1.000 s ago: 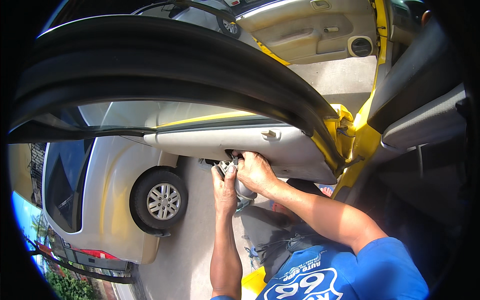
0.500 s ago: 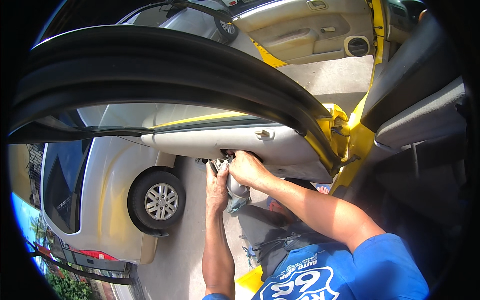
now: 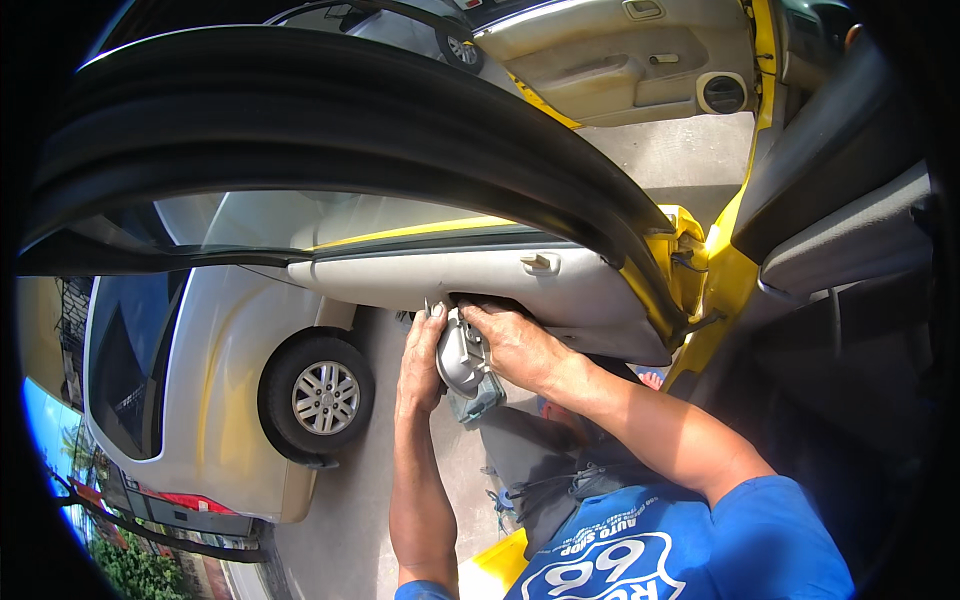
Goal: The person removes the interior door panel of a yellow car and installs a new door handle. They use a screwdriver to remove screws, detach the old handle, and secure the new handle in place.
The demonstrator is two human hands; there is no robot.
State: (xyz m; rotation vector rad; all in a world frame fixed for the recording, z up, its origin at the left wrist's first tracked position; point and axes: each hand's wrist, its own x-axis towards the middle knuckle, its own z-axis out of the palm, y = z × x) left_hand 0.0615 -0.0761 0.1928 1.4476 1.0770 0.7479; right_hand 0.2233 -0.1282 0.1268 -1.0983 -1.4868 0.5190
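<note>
Grey part (image 3: 461, 354), in left hand (image 3: 423, 350) and right hand (image 3: 518, 346), near panel recess (image 3: 494, 297)

1. The floor (image 3: 350, 500) is grey, partly sunlit, partly shaded.
2. A pale SUV (image 3: 225, 380) stands at left, its window dark.
3. A silver car (image 3: 405, 35) stands farther off.
4. Bush (image 3: 135, 570) and blue sky (image 3: 40, 410) show lower left.

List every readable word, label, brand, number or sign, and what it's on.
Blue shirt, shield emblem: large white letters and digits, upside down, cut off by the frame; not transcribed here.
Same shirt, above the shield emblem: white capitals, legible, not transcribed.
Same shirt, above those: small lines, too small to read reliably.
Grey moulded part: no legible marking.
</note>
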